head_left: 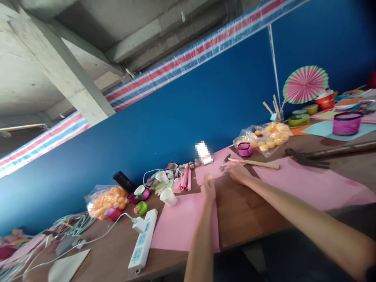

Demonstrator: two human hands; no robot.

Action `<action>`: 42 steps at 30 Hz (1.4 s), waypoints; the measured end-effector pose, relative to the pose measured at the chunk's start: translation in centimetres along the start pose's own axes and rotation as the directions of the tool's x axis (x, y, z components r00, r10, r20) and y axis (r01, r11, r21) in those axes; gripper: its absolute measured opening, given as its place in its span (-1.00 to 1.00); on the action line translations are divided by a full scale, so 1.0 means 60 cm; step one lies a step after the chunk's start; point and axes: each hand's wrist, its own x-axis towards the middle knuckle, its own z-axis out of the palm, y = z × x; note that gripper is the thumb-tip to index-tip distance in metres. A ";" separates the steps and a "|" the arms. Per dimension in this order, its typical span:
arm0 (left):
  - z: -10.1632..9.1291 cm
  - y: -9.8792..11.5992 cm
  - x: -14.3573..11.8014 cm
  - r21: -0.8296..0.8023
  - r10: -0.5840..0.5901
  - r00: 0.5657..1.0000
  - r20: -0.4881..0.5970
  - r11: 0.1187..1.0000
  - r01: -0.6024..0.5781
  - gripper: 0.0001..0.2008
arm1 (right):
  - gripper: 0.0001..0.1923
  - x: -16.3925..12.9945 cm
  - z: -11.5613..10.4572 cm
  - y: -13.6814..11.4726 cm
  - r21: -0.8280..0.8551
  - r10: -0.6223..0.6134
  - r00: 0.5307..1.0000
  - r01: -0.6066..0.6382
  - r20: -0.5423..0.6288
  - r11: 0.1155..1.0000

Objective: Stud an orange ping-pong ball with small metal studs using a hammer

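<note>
My left hand is closed around a small yellow thing, mostly hidden by the fingers; its kind cannot be made out. To its right, my right hand rests low over the table with fingers stretched out. Its fingertips reach small shiny metal pieces on a pink sheet, too small to name. Just beyond that hand lies a hammer with a wooden handle. A lit phone leans at the back of the sheet.
A white power strip and a paper cup are on the left. Bags of orange balls and yellow-orange balls flank the work area. At right lie a larger hammer and a purple ring-shaped container. A blue partition stands behind.
</note>
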 end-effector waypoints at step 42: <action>0.010 -0.013 0.006 -0.039 -0.007 1.000 -0.010 0.999 0.007 -0.61 | -0.71 -0.004 -0.011 -0.008 0.003 0.029 1.000 -0.029 0.008 1.000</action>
